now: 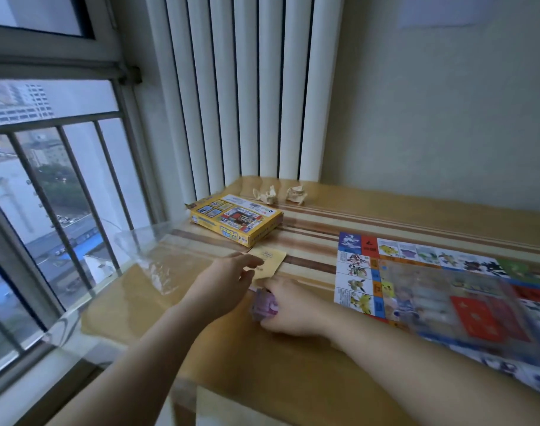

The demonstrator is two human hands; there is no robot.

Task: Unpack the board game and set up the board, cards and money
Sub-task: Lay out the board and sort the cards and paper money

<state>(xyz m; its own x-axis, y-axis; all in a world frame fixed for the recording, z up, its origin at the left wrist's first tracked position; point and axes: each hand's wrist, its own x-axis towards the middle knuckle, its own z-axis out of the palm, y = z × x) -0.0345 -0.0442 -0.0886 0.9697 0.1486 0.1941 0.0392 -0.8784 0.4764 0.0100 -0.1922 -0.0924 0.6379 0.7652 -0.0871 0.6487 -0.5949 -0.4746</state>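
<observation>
The wad of purple-pink play money (pixel 264 307) is a thick, soft-edged bundle of paper notes, blurred in the frame, and it sits on the table's near left part, gripped by the right hand (pixel 288 305), whose fingers curl round it from the right. Just beyond it lies a flat, pale yellow paper slip (pixel 268 262), rectangular with faint print; the left hand (pixel 228 278) reaches in from the left with its fingers nearly straight, their tips on the slip's near edge. The two hands are close together, almost touching. To the right, the glossy game board (pixel 446 290) lies unfolded and flat, edged with coloured picture squares. Farther back stands the shallow yellow cardboard game box (pixel 236 221), lying flat. Behind it are two crumpled paper wads (pixel 265 195). The table (pixel 400 216) has a striped wooden top under a shiny clear cover, set against a white ribbed radiator (pixel 247 87) and a barred window (pixel 47 179).
</observation>
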